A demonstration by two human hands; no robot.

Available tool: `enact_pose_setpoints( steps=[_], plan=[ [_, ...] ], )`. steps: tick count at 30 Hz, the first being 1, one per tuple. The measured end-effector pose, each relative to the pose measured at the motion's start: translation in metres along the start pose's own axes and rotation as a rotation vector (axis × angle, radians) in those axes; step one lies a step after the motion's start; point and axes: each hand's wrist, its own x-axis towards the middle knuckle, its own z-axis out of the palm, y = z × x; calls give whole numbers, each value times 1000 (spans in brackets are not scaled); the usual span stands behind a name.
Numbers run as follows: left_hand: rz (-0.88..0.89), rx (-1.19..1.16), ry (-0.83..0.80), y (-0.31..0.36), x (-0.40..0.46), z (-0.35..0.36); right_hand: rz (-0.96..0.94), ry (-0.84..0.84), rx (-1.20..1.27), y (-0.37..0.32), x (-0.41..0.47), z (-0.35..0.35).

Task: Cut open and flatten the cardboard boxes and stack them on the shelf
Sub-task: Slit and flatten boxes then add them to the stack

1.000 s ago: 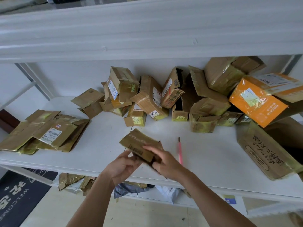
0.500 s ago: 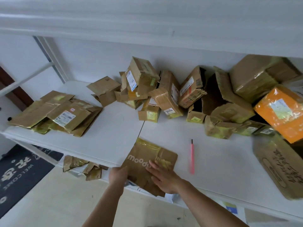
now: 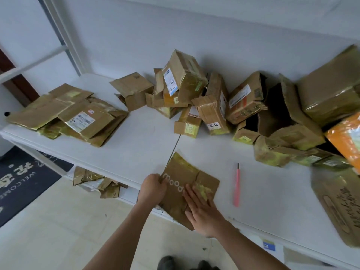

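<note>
A flattened brown box (image 3: 187, 180) with white lettering lies at the front edge of the white shelf (image 3: 136, 145), partly overhanging it. My left hand (image 3: 152, 189) grips its left edge. My right hand (image 3: 202, 211) presses flat on its right half with straight fingers. A pink utility knife (image 3: 237, 187) lies on the shelf to the right of the box. A stack of flattened boxes (image 3: 72, 114) sits at the shelf's left end. A heap of unflattened boxes (image 3: 204, 98) fills the back.
A large brown box (image 3: 339, 205) lies at the right front, an orange parcel (image 3: 346, 141) behind it. Crumpled cardboard (image 3: 97, 182) sits on a lower shelf. A dark welcome mat (image 3: 21, 180) covers the floor at left. Shoes (image 3: 185, 264) show at the bottom edge.
The box was held up in both hands; it has been laid on the shelf edge and pressed flat. My view has shifted left and down.
</note>
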Motion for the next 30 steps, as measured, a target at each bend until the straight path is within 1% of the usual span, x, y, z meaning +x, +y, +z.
enact_pose_setpoints(
  steps=[3,4,5,6,7,8,9,10,11,12,14,15,16,18,20,22,23,25,27,29,30],
  plan=[
    [68,51,-45,1,2,-4,25,20,-8,-1,-1,2],
    [58,27,-82,-1,3,-7,12,32,51,-2,-2,2],
    [34,-43,-114,-4,5,-10,7,65,197,-3,-4,0],
    [-4,-148,-135,-8,5,-14,17,138,392,-6,-7,-5],
    [-46,-259,-140,-12,5,-17,48,268,582,-8,-10,-8],
    [-90,-363,-128,-16,4,-21,116,421,695,-9,-12,-10],
    [-141,-474,-117,-21,1,-23,234,541,753,-9,-14,-10],
    [-192,-599,-116,-25,-2,-26,366,588,830,-12,-17,-13],
    [-239,-716,-130,-28,-7,-28,449,569,958,-13,-17,-17],
    [-265,-799,-152,-29,-11,-31,469,523,1132,-14,-16,-22],
    [-264,-816,-177,-32,-15,-38,435,447,1392,-14,-10,-33],
    [-261,-798,-172,-32,-18,-41,425,445,1392,-13,-7,-41],
    [-258,-791,-164,-32,-21,-44,423,460,1340,-12,-4,-46],
    [-254,-820,-141,-32,-27,-46,429,519,1149,-10,4,-56],
    [-230,-829,-51,-30,-34,-47,402,606,964,-16,12,-70],
    [-181,-791,56,-27,-42,-46,349,684,827,-22,20,-81],
    [-160,-784,92,-25,-45,-47,332,696,779,-24,24,-84],
    [-146,-812,145,-27,-53,-49,290,669,743,-27,31,-90],
    [-187,-852,204,-35,-59,-55,220,577,793,-30,39,-94],
    [-256,-916,267,-46,-63,-67,146,433,907,-35,44,-100],
    [-288,-954,288,-51,-65,-74,112,376,1003,-38,47,-102]
  ],
)
